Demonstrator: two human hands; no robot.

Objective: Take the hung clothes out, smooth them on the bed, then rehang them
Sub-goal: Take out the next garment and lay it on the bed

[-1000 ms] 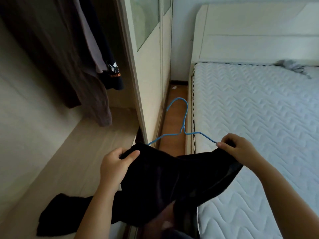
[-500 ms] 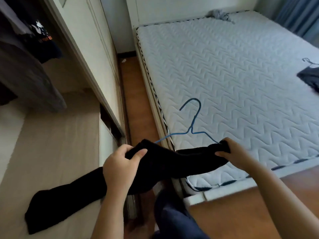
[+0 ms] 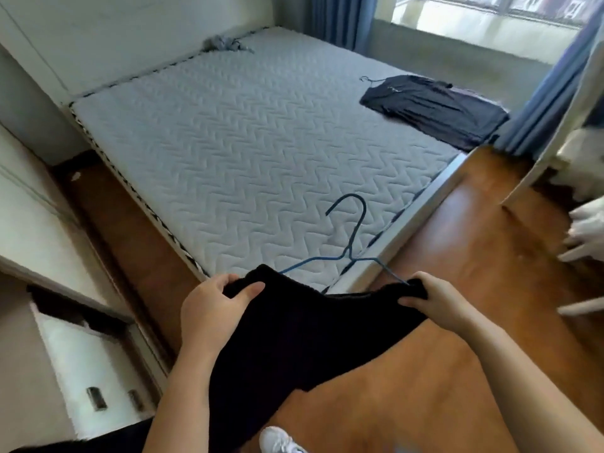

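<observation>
Partway through, we judge. One dark garment (image 3: 431, 109) lies flat on the bed (image 3: 228, 142), well ahead and to the right of our hands, a hanger hook (image 3: 367, 79) showing at its top. Not yet on the bed: the black garment (image 3: 294, 338) on its blue hanger (image 3: 351, 243), stretched between our hands. The left hand (image 3: 212, 308) grips one shoulder, the right hand (image 3: 438, 302) pinches the other. The bed corner sits just ahead. Remaining: lay it down, smooth, rehang both.

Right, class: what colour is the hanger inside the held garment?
Blue; the hanger shows best in the head view, against the pale mattress.
</observation>
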